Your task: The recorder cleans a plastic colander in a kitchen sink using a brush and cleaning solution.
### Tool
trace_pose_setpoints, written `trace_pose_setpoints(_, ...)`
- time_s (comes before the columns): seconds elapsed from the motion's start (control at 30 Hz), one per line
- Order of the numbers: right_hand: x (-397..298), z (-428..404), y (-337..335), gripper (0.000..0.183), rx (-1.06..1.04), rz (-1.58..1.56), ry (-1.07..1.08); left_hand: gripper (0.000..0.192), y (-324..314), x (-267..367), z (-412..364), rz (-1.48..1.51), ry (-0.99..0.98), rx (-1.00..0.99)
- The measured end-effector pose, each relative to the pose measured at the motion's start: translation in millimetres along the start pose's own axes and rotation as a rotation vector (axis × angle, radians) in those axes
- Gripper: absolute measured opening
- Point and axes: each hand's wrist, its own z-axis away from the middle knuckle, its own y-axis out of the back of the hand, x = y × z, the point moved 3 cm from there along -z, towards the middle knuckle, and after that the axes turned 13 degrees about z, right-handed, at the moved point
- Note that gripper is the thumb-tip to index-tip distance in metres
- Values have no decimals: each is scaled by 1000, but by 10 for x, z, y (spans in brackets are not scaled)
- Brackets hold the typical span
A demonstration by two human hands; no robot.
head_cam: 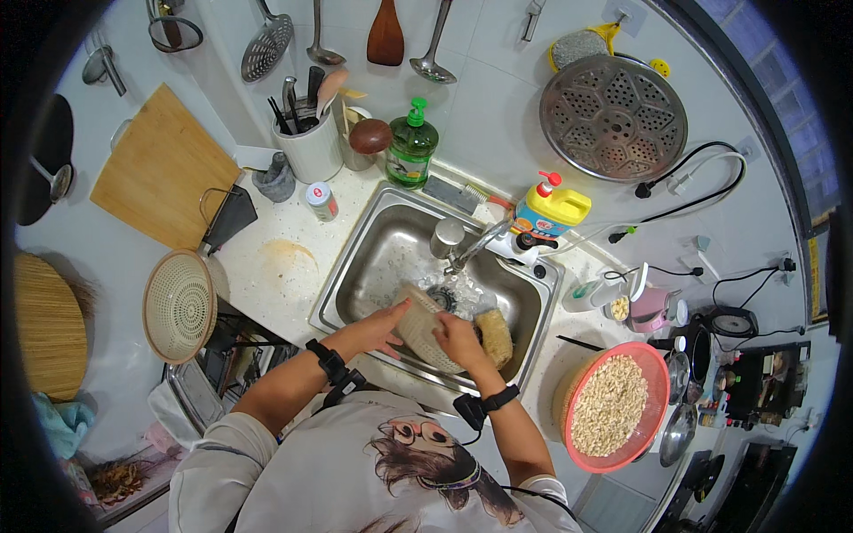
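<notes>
In the stainless steel sink (373, 260), a pale perforated plastic basket (423, 333) is tilted under the running faucet (483, 243). My right hand (460, 341) grips its rim on the near right side. My left hand (381, 330) has its fingers spread at the basket's left side; whether it bears any of the weight I cannot tell. A tan loofah or sponge (494, 338) lies to the right of the basket in the sink. Behind the basket, water splashes around the drain (442, 300). A metal cup (447, 238) stands at the sink's back.
Right of the sink, a pink-rimmed basket (616, 406) holds pale kernels. A green soap bottle (411, 150) and a yellow detergent bottle (550, 208) stand behind the sink. At left are a wooden cutting board (166, 166), a colander (180, 306) and a small jar (322, 201).
</notes>
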Motion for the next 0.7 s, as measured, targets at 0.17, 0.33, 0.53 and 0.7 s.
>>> trace_pose_setpoints(0.17, -189, 14, -329, 23, -47, -2, 180, 50, 325, -272, -419, 317, 137, -103)
trace_pose_setpoints(0.33, -176, 102, -129, 26, -108, -114, 172, 29, 695, -531, -793, 630, 86, 4)
trace_pose_setpoints(0.53, 653, 153, -190, 26, 96, -355, -206, 41, 761, -365, -859, 490, -80, 28)
trace_pose_setpoints(0.7, 835, -294, -198, 21, 296, -1036, -360, 59, 616, -343, -888, 498, -103, -121)
